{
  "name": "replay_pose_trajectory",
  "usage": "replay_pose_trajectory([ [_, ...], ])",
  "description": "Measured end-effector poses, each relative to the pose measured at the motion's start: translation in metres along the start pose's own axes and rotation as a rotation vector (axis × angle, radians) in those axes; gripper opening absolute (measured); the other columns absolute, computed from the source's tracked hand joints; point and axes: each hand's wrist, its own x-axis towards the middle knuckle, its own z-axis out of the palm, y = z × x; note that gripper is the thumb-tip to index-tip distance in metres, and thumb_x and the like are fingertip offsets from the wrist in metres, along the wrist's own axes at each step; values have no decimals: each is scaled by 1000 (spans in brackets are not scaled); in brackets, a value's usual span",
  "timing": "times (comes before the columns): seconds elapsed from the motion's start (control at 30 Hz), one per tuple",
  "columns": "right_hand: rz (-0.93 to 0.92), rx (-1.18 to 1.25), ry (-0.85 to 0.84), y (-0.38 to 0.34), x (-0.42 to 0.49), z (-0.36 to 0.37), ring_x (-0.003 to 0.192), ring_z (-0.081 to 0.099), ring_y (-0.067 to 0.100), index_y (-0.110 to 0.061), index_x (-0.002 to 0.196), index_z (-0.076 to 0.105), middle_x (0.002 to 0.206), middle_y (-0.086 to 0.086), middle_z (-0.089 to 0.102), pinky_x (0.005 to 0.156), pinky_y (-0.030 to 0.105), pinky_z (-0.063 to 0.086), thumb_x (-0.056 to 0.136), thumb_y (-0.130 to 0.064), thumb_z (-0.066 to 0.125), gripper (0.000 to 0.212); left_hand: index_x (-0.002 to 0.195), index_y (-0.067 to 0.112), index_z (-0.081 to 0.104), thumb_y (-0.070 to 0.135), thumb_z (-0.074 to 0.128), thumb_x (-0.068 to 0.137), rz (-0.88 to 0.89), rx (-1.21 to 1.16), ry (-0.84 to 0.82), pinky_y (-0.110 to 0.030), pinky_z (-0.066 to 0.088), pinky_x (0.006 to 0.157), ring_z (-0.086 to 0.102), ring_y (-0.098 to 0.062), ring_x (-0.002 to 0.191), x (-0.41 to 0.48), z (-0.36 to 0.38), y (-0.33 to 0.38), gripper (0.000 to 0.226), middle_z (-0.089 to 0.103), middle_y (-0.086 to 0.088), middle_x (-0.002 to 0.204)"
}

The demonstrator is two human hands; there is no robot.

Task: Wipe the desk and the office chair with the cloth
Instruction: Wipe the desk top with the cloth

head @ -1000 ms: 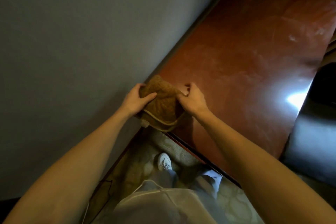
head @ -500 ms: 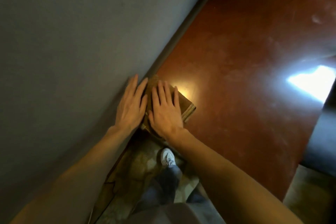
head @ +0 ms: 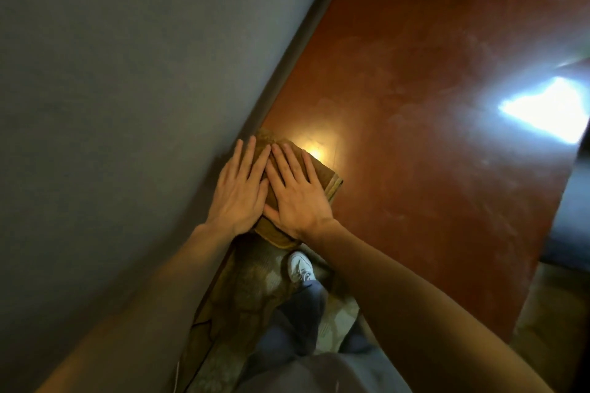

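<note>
From the head camera: a second ago both hands had the cloth [head: 322,176] bunched up between curled fingers, and now it lies folded flat on the near corner of the desk [head: 431,137], tight against the grey wall [head: 111,105]. The left hand [head: 239,190] and right hand [head: 298,193] press down on it side by side, fingers straight and slightly fanned. Since half a second ago, little has changed.
</note>
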Motion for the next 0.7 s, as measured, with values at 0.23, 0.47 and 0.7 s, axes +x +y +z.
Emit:
replay_pose_trajectory([
  [0.23, -2, 20, 80, 3, -1, 9, 159, -1, 28, -12, 164, 14, 172, 14, 7, 127, 53, 1, 101, -65, 26, 84, 164, 13, 3, 38, 22, 105, -5, 84, -35, -46, 22, 125, 3, -28, 159, 4, 4, -2, 66, 3, -10, 172],
  [0.47, -3, 21, 45, 11, -16, 10, 159, -6, 27, -15, 165, 9, 173, 11, 1, 127, 51, -1, 101, -64, 29, 83, 163, 10, 3, 39, 19, 104, -6, 97, -59, -48, 11, 128, -1, -31, 158, -3, 9, 16, 68, 1, -13, 171],
  [0.7, 38, 38, 82, 50, -86, 21, 159, -5, 25, -15, 165, 11, 173, 10, 3, 128, 50, -1, 102, -66, 24, 83, 163, 13, -3, 40, 13, 105, 24, 100, -97, -46, 2, 129, -9, -29, 158, -24, 31, 88, 66, -6, -12, 171],
])
